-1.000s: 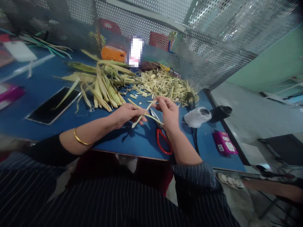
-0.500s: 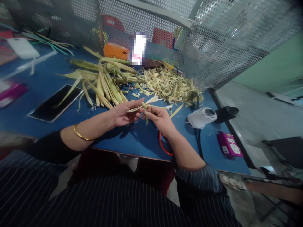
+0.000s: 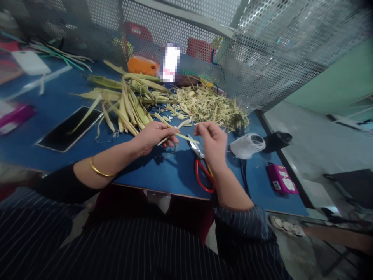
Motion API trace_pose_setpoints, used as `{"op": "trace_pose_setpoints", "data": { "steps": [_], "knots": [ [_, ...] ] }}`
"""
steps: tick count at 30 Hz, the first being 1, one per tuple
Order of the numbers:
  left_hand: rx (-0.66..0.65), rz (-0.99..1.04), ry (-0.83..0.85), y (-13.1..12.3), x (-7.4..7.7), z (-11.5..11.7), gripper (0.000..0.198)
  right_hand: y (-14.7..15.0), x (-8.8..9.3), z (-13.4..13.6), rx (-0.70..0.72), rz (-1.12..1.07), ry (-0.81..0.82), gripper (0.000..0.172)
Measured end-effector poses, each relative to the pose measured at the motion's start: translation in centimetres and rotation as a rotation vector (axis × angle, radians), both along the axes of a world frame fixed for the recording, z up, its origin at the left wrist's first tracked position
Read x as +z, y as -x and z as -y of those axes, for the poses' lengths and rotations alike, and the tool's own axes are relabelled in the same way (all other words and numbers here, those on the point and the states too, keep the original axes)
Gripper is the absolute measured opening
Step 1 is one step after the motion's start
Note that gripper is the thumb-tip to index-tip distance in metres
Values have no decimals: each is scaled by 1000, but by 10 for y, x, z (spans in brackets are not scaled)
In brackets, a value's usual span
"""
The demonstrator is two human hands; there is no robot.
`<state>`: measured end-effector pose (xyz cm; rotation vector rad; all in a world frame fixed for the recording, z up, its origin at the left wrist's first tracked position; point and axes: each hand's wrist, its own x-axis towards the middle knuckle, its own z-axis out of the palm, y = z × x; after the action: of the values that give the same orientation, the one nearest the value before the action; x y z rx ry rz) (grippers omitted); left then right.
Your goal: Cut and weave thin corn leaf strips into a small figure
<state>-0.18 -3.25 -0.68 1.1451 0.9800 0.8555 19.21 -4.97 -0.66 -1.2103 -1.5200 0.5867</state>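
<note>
My left hand is closed in a pinch on several pale corn husk strips, whose ends stick out to the right past the fingertips. Apart from it, to the right, my right hand is curled with thumb and fingers together; whatever is in it, if anything, is too small to name. Scissors with red handles lie on the table between the hands, partly behind my right wrist, their blades under the strip ends. Beyond my left hand rests a pile of long dried corn husks.
Husk scraps are heaped behind my hands. On the blue table lie a dark phone, a white thread spool, a black spool, a purple pack and an orange pack. A perforated metal screen borders the back.
My right hand has left the strips and moved right, away from my left hand, which still holds them. The scissors' blades are now uncovered.
</note>
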Motion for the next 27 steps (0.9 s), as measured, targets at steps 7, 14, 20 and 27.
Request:
{"op": "trace_pose_setpoints", "data": {
  "steps": [7, 14, 20, 27],
  "knots": [
    [-273, -145, -111, -5, 10, 17, 34, 3, 7, 2, 76, 215, -98, 20],
    [-430, -306, -160, -11, 5, 21, 29, 12, 10, 8, 285, 102, 133, 22],
    [-99, -161, -7, -10, 2, 12, 23, 12, 9, 21, 65, 523, -346, 14],
    [-86, 134, 159, -4, 8, 8, 9, 19, 2, 22, -56, 814, -590, 11]
  ]
}}
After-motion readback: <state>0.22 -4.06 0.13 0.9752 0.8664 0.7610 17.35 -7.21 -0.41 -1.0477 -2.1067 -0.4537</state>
